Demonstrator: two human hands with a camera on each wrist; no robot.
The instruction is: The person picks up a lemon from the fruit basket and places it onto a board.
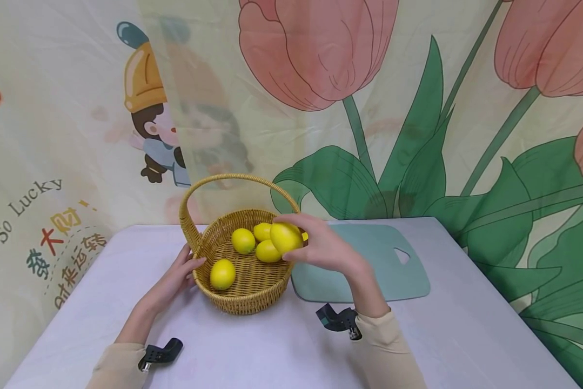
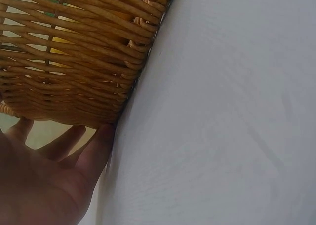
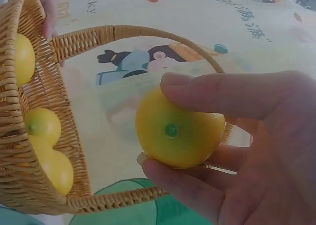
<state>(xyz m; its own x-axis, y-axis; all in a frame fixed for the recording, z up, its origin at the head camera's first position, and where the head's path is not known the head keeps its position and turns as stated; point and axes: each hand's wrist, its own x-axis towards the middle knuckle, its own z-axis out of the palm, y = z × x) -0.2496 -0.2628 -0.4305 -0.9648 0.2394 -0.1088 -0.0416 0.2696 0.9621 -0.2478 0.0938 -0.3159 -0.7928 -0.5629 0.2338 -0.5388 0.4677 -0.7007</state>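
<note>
Above the right part of the wicker basket (image 1: 242, 302), my right hand (image 1: 322, 243) holds a yellow lemon (image 1: 285, 237) between thumb and fingers. In the right wrist view, the greenish end of this lemon (image 3: 170, 136) faces the camera. Several other lemons lie inside the basket, one lemon (image 1: 223, 274) near its front left wall and another lemon (image 1: 243, 241) farther back. My left hand (image 1: 174, 278) rests against the basket's left side near the foot of the handle. Seen from the left wrist, extended fingers (image 2: 101, 143) touch the woven outer wall.
A pale green cutting board (image 1: 374, 265) lies on the white-covered table (image 1: 466, 324), right of the basket and partly behind my right arm. The basket's tall arched handle (image 1: 238, 176) stands upright. A printed cloth (image 1: 320, 135) hangs behind the table.
</note>
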